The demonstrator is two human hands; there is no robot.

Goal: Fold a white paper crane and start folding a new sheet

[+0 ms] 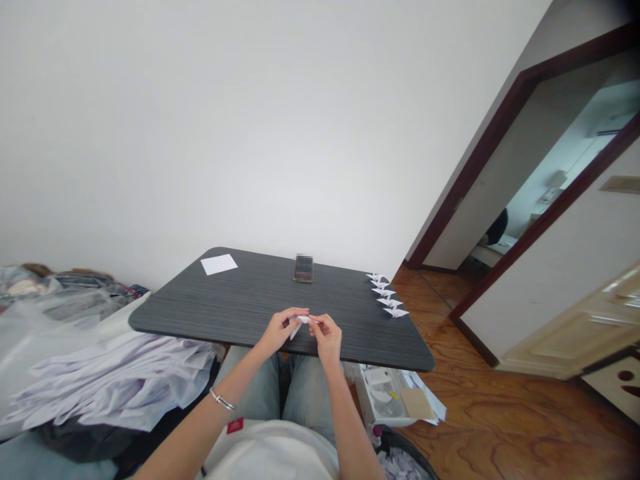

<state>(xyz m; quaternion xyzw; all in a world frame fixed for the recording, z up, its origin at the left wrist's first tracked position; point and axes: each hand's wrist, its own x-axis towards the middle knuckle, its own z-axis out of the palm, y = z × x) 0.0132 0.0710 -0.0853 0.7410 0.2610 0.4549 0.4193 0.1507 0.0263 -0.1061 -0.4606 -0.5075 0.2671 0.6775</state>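
Between my hands, just above the near edge of the dark table [240,293], is a small piece of folded white paper [296,329]. My left hand [278,329] pinches its left side, thumb below and fingers across the top. At its right end, the fingertips of my right hand [327,333] are closed on the paper. The fingers hide part of the folds. Several white paper cranes [389,303] stand in a row along the table's right side. A flat white sheet of paper [219,264] lies at the far left corner.
A phone [303,268] lies near the table's back edge, by the white wall [300,133]. White cloth [120,380] is heaped at the left. Below the table's right side are a box of odds and ends [383,393] and a bin of crumpled paper [403,461].
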